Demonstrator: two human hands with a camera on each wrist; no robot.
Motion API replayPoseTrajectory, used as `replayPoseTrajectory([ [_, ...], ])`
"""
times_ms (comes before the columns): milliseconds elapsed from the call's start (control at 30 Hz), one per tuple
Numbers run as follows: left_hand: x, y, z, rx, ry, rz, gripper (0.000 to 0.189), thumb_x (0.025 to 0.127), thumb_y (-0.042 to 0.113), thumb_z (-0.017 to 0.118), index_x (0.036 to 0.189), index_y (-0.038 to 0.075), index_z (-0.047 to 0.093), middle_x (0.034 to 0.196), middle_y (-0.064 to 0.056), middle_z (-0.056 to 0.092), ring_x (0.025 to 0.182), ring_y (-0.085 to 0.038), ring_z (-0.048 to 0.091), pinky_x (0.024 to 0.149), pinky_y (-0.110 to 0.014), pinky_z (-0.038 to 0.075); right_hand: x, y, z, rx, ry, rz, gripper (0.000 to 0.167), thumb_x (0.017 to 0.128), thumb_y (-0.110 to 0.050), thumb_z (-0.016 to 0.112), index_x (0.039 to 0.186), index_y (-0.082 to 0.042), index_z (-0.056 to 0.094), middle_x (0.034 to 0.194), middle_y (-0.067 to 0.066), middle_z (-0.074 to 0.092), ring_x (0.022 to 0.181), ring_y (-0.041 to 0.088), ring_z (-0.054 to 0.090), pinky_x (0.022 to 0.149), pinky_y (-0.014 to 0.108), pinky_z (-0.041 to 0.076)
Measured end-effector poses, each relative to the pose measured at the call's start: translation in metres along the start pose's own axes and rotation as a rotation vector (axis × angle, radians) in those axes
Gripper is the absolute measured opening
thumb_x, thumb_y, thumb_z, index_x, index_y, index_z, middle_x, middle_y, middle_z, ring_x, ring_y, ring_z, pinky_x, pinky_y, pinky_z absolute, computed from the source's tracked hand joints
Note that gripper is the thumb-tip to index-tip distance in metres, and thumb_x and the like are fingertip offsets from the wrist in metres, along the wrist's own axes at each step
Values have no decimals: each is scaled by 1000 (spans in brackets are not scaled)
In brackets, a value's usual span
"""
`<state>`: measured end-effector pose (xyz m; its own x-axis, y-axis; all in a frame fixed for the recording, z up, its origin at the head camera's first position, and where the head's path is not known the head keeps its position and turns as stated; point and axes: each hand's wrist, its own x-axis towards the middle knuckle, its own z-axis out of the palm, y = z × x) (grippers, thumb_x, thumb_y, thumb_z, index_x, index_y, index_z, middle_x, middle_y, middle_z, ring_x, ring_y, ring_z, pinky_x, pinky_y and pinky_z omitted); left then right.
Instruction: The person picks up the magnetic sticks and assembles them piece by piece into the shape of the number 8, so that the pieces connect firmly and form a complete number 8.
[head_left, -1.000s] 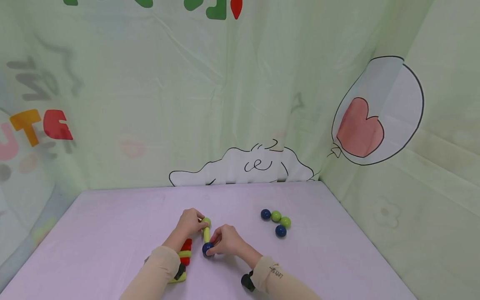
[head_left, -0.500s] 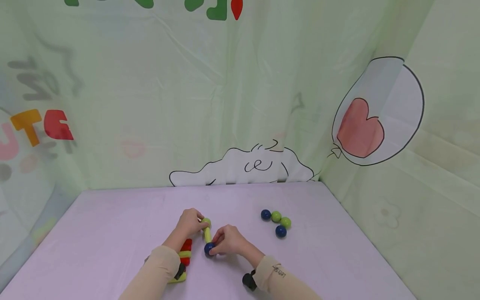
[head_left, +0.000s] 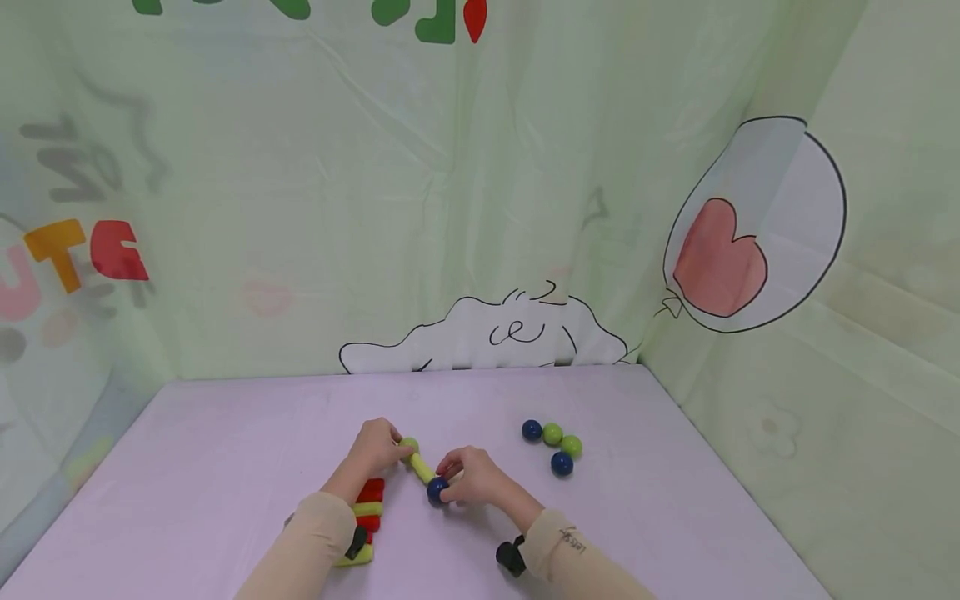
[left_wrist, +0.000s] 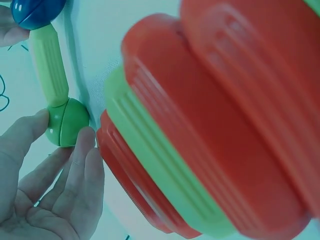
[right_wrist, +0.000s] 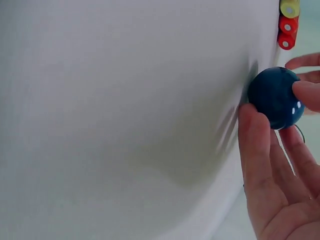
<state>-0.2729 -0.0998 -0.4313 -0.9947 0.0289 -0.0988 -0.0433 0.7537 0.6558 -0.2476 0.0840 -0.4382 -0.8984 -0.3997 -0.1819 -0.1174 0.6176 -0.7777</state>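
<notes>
A yellow-green rod [head_left: 422, 467] joins a green ball [left_wrist: 68, 122] at its far end to a blue ball [right_wrist: 276, 97] at its near end. My left hand [head_left: 377, 446] pinches the green ball between thumb and fingers. With thumb and fingertips, my right hand [head_left: 480, 477] holds the blue ball. Beside the left forearm lies a row of red and yellow-green rods [left_wrist: 165, 115], partly hidden by the sleeve in the head view.
Loose on the table [head_left: 637, 517], to the right, lie blue balls [head_left: 562, 463] and green balls [head_left: 552, 433] in a small group. A printed curtain [head_left: 300, 208] stands behind the table's far edge.
The right hand has swung the blue ball to the right and slightly away, so the rod now slants. The left hand stays nearly in place on the green ball, shifting slightly left.
</notes>
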Motion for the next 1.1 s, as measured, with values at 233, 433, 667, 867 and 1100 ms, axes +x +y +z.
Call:
replayPoseTrajectory([
  [233, -1, -2, -2, 3, -16, -15, 29, 78, 19, 72, 90, -6, 61, 68, -6, 59, 61, -15, 54, 60, -27, 47, -1, 7, -13, -42, 25, -52, 25, 73, 3, 69, 97, -3, 65, 96, 10, 62, 82, 22, 58, 65, 32, 50],
  [433, -1, -5, 0, 9, -8, -16, 28, 77, 22, 73, 83, -2, 59, 61, -5, 59, 59, -14, 53, 57, -26, 44, 3, 15, -18, -59, 105, -16, 28, 74, 0, 70, 101, -4, 65, 98, 12, 62, 88, 25, 58, 72, 35, 50],
  [667, -3, -4, 1, -1, 14, -14, 28, 75, 23, 75, 74, 0, 60, 55, -5, 59, 54, -14, 51, 52, -24, 41, 8, 20, -19, 11, 198, 63, 28, 74, -3, 71, 101, 1, 62, 94, 11, 62, 83, 21, 58, 69, 32, 50],
  [867, -5, -2, 2, 0, 23, -12, 29, 73, 24, 75, 62, 1, 63, 52, -5, 60, 47, -11, 49, 46, -21, 37, 10, 23, -20, 41, 286, 59, 28, 74, -4, 73, 100, 2, 64, 93, 11, 64, 83, 20, 60, 67, 28, 51],
  [1100, -4, -2, 3, -2, 23, -14, 31, 74, 26, 75, 61, 1, 62, 52, -5, 60, 48, -11, 49, 46, -21, 37, 17, 27, -22, 56, 314, 86, 30, 75, -6, 73, 103, 2, 66, 94, 13, 65, 88, 22, 59, 69, 29, 51],
])
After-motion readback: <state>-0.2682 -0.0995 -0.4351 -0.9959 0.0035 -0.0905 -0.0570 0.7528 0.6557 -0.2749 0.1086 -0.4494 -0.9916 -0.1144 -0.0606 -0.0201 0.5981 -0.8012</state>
